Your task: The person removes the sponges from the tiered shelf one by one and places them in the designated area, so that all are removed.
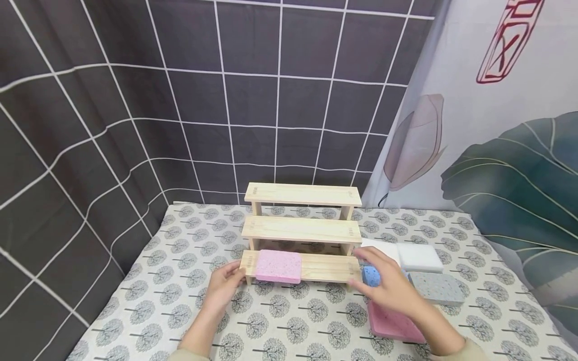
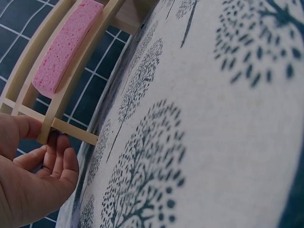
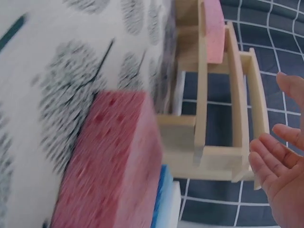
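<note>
A three-tier wooden shelf stand (image 1: 301,228) stands on the cloth. On the left part of its lowest step lies a light pink sponge (image 1: 278,265), also in the left wrist view as a pink sponge (image 2: 66,47). My left hand (image 1: 224,286) pinches the left end of that lowest step, thumb above and fingers curled below, as the left wrist view shows. Beside the right end of the stand is my right hand (image 1: 384,281), fingers spread and loosely bent. In the right wrist view this hand (image 3: 285,161) holds nothing; whether it touches the wood is unclear.
Right of the stand lie a blue sponge (image 1: 371,276), a grey speckled sponge (image 1: 437,288), white sponges (image 1: 420,257) and a darker pink sponge (image 1: 393,323), partly under my right forearm. Behind the stand hangs a dark grid-patterned curtain (image 1: 307,100). A tree-print cloth (image 1: 149,301) covers the table.
</note>
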The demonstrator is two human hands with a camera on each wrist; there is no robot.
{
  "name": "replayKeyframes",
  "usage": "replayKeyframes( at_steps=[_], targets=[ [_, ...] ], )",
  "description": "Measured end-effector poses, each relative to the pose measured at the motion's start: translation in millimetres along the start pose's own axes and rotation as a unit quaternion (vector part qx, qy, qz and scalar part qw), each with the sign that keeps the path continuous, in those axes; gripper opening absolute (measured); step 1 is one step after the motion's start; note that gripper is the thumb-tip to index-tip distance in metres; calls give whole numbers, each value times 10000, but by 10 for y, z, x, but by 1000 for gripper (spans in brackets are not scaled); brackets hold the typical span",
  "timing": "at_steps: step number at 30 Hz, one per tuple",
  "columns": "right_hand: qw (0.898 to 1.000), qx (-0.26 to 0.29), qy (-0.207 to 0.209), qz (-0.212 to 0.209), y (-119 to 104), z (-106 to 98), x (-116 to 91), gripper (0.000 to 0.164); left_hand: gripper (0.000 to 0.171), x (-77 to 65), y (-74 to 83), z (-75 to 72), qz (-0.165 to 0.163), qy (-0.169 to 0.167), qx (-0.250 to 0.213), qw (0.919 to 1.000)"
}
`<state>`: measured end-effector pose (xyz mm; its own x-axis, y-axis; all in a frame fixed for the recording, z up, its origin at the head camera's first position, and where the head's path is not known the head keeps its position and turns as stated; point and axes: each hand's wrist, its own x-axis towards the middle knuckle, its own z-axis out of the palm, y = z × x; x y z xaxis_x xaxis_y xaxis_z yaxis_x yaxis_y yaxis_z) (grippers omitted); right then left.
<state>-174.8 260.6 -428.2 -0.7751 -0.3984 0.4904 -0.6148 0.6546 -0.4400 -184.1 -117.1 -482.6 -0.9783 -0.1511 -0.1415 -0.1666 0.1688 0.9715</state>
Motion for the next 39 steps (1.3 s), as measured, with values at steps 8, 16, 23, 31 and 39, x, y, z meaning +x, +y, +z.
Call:
replayKeyframes(
  at_steps=[8,16,23,31,39],
  targets=[
    [9993,316,-170,110,-94,100,196,67,41,-2,0,-3,35,-13,-20,10000],
    [9986,406,-301,156,-157,175,340,70,39,5,-10,0,74,-1,-36,10000],
    [9984,415,-370,128,-189,270,404,70,39,-1,-9,1,60,-27,-73,10000],
    [9966,342,-663,344,-265,388,469,71,38,-3,-8,-3,75,8,-58,10000],
    [9956,238,-824,380,-317,474,509,74,38,-7,0,4,42,16,-23,10000]
  ],
)
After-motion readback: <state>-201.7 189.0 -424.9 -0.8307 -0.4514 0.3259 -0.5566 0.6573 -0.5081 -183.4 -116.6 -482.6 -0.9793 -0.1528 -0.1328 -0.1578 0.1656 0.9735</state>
